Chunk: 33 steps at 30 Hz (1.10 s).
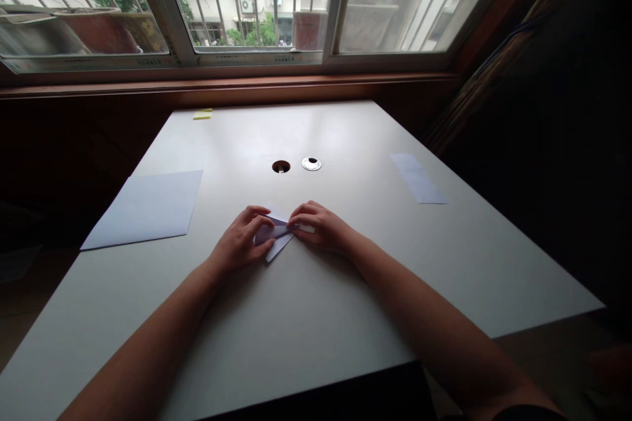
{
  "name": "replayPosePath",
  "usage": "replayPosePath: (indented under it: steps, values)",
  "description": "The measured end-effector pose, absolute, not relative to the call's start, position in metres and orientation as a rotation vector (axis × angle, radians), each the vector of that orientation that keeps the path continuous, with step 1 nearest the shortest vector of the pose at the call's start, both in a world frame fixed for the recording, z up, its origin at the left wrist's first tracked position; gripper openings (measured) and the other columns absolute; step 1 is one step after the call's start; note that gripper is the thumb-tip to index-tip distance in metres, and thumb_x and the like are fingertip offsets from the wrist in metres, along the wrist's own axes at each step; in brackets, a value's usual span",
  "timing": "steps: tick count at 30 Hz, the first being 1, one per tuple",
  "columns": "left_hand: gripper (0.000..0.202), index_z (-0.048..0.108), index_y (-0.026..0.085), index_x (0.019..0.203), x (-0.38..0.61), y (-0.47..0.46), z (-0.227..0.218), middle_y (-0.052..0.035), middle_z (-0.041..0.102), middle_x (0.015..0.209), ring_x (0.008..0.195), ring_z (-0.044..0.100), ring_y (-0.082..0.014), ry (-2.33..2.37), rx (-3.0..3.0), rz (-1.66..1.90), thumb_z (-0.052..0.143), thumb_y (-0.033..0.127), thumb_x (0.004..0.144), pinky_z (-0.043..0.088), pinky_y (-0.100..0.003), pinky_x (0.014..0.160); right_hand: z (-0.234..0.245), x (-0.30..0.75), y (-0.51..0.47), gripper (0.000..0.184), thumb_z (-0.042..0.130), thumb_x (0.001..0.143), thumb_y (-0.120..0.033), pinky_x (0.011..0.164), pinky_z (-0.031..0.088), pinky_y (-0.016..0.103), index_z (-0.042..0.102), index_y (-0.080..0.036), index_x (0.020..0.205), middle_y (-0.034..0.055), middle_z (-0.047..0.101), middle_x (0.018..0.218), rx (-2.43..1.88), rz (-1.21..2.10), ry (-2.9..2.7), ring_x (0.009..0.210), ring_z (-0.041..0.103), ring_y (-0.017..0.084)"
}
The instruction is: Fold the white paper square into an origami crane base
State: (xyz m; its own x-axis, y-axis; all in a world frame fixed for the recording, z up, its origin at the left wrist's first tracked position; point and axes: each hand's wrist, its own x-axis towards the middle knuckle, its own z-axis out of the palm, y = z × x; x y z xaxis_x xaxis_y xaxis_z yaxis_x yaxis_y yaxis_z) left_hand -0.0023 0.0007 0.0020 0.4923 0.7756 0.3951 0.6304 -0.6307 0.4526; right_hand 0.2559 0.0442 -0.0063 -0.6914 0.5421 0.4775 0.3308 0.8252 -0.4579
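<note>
A small folded piece of pale paper (273,237) lies on the white table (316,316), pointed toward me. My left hand (240,242) pinches its left side, fingers curled over a raised flap. My right hand (318,226) presses down on its right side with bent fingers, the fingertips meeting the left hand's over the fold. Most of the paper is hidden under both hands.
A larger pale sheet (145,209) lies at the table's left edge. A narrow paper strip (418,177) lies at the right. A cable hole (281,166) and its round cap (311,164) sit beyond my hands. A yellow note (202,114) lies by the window sill.
</note>
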Motion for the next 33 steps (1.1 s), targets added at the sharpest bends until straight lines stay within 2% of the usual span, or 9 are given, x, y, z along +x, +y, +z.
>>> replayPosePath:
  steps: [18,25,33]
  values:
    - [0.019,0.059,0.022,0.103,-0.0029,0.0011,-0.0007,-0.0097,0.055,0.124,0.113,0.058,-0.024,1.176,2.523,0.856,0.065,0.02,0.085,0.054,-0.042,0.094,-0.0036,0.2559,0.0427,0.02,0.064,0.09,-0.021,0.083,0.053,0.037,0.071,-0.024,0.108,0.0079,0.068,0.104,-0.63,0.405,-2.422,0.091,0.058,0.02]
    - [0.027,0.063,0.024,0.112,-0.0036,0.002,-0.0029,-0.0094,0.054,0.124,0.111,0.06,-0.0231,1.162,2.534,0.864,0.065,0.02,0.085,0.055,-0.041,0.096,-0.0031,0.2553,0.0423,0.021,0.064,0.091,-0.023,0.085,0.053,0.037,0.071,-0.025,0.11,0.0079,0.068,0.105,-0.636,0.392,-2.446,0.093,0.057,0.02]
    - [0.028,0.067,0.026,0.113,-0.0035,0.0007,-0.0032,-0.0086,0.055,0.125,0.112,0.059,-0.0233,1.166,2.587,0.855,0.065,0.019,0.086,0.056,-0.042,0.097,-0.002,0.2543,0.0413,0.021,0.064,0.091,-0.024,0.085,0.052,0.036,0.07,-0.025,0.111,0.0079,0.068,0.106,-0.651,0.33,-2.474,0.093,0.057,0.02]
